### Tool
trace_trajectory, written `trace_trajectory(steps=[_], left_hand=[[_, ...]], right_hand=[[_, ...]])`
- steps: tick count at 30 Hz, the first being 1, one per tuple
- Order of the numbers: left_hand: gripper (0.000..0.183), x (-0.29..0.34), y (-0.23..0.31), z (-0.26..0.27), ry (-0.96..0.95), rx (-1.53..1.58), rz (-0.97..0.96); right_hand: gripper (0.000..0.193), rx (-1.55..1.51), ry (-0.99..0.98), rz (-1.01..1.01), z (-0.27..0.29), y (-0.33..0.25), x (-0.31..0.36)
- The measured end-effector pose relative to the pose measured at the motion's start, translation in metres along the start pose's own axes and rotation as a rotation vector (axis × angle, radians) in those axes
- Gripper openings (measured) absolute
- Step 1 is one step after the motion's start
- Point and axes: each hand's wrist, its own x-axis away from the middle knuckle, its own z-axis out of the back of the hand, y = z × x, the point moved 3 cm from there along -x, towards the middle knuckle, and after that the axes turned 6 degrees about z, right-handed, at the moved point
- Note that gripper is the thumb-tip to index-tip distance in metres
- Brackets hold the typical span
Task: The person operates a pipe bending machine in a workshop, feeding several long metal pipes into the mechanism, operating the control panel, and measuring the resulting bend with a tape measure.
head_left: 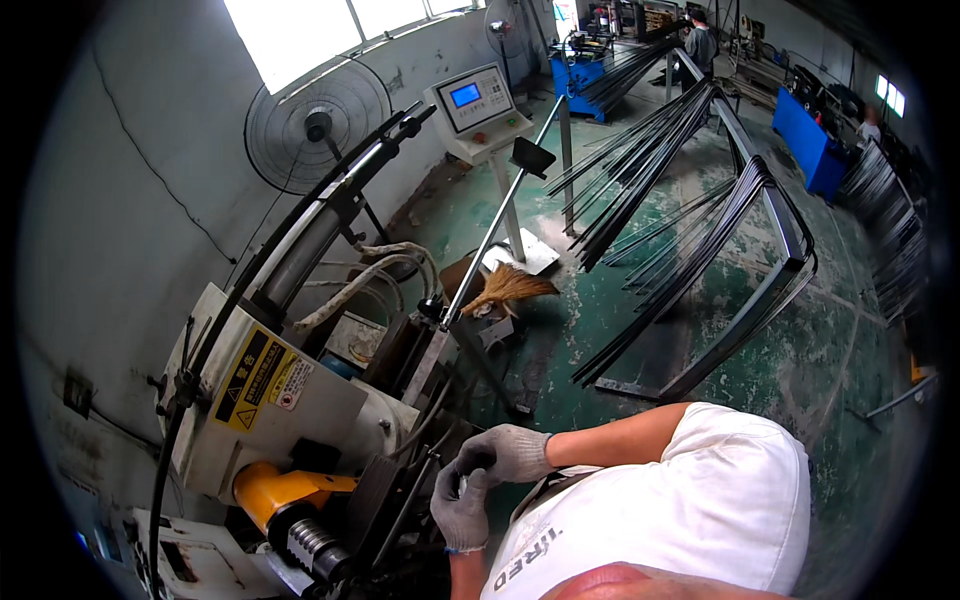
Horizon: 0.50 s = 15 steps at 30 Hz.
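In front of my white shirt, both my hands wear grey knit work gloves and meet at the fingers. My right hand (512, 455) reaches in from the right, its fingers curled against the other glove. Below it, my left hand (458, 515) is bent upward with fingers and thumb pinched together. A small pale object (462, 487) shows between the gloves; its kind is too small to tell. Just left of the hands stands a large grey machine (330, 440) with a dark metal bar (405, 510) and an orange part (270, 492) beside a ribbed black cylinder (312, 540).
A control panel (478, 110) with a blue screen stands on a post beyond the machine, near a fan (318, 125). A straw broom (510, 288) lies by a box. Racks (745, 360) hold bundles of dark rods (690, 265) at right. People work far back.
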Motion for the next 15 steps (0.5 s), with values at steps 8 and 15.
trace_trajectory(steps=[8,15], left_hand=[[0.036,-0.001,-0.027,0.024,0.091,-0.152,0.191],[0.036,0.051,-0.047,0.088,0.215,-0.177,0.378]], right_hand=[[0.032,-0.751,0.339,0.036,0.107,0.052,-0.009],[0.024,-0.941,0.825,0.427,0.396,0.084,0.033]])
